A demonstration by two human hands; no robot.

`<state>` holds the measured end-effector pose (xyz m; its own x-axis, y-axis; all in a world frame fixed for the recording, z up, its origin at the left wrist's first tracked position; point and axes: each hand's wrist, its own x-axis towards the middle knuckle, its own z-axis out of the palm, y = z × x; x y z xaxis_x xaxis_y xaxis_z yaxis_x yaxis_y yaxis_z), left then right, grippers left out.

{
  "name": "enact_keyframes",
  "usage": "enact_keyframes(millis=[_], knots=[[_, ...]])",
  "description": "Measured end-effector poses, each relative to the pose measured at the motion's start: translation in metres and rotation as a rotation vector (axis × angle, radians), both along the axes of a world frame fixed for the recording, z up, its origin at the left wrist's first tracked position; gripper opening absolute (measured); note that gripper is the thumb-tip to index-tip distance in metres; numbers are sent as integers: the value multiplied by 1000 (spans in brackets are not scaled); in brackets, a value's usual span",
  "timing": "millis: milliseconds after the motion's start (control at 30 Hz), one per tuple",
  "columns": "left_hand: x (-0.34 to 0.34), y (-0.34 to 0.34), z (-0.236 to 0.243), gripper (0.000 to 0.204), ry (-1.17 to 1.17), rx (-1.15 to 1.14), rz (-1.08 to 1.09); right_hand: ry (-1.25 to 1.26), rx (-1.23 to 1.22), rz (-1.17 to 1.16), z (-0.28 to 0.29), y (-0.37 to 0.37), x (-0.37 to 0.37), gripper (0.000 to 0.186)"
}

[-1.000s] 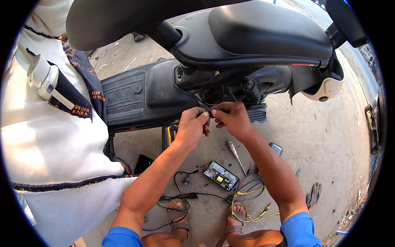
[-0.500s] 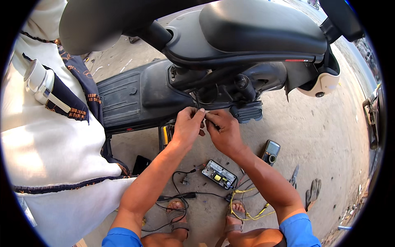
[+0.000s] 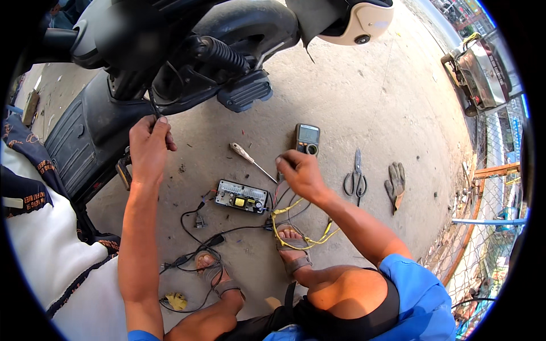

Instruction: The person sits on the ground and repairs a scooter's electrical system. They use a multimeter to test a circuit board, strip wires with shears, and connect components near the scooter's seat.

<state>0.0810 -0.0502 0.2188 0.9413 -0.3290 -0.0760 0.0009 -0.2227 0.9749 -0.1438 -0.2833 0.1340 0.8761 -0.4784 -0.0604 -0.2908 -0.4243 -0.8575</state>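
My left hand (image 3: 150, 142) pinches a thin black cable (image 3: 153, 105) that hangs from under the scooter (image 3: 210, 59), beside its footboard. My right hand (image 3: 301, 173) is over the ground with its fingers curled together, just in front of a multimeter (image 3: 307, 136); whatever lies between the fingertips is hidden. Close to those fingers is the tip of a white-handled screwdriver (image 3: 243, 152). Left of the hand, an opened charger case with its circuit board (image 3: 242, 196) lies on the ground, joined to black cables (image 3: 187, 227) and thin leads.
Scissors (image 3: 357, 173) and a grey glove (image 3: 395, 184) lie to the right. A yellow cord (image 3: 310, 244) loops by my right foot. Black cables cross my left foot. A pale helmet (image 3: 364, 25) hangs at the scooter's rear. White cloth (image 3: 62, 244) is at left, a wire fence (image 3: 489, 250) at right.
My view has swung right. My right hand has left the cable by the scooter and moved down and right toward the multimeter. My left hand still holds the cable.
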Motion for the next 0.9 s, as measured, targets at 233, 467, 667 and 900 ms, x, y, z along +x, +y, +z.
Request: enact_keyframes(millis=[233,467,667,900], knots=[[5,6,-7,21,5,-61,-14,671,-475,-614,-111,-159,-150,30],[1,7,-2,16,33,-139,20,881,-419,-555,-140,-177,-212,48],[-1,2,-4,14,24,-140,4,846,-415,-586,-144,-181,-210,47],[-4,1,-7,10,8,-157,65,815,-412,-505,-137,-171,-202,46]])
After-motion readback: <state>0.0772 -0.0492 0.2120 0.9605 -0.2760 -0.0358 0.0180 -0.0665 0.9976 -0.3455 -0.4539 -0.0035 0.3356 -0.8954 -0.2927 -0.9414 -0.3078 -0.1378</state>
